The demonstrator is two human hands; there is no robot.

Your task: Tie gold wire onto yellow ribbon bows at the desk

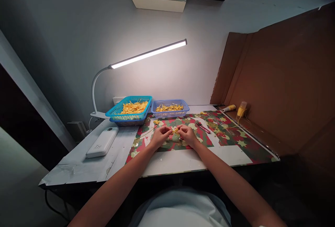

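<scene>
Low over the patterned mat, my left hand and my right hand face each other with fingertips pinched. Between them is a small yellow ribbon-like piece, held from both sides; its exact kind is too small to make out. A small dark shiny object shows by my right fingers. Behind my left hand lies a yellow flower-like piece with a thin stem running to the left. To the right of my right hand is a red-handled cutting tool.
A turquoise basket and a purple basket hold yellow pieces at the back. A white power bank lies left, near a lit desk lamp. Yellow thread scraps, a glue-like tube and a cardboard wall are right.
</scene>
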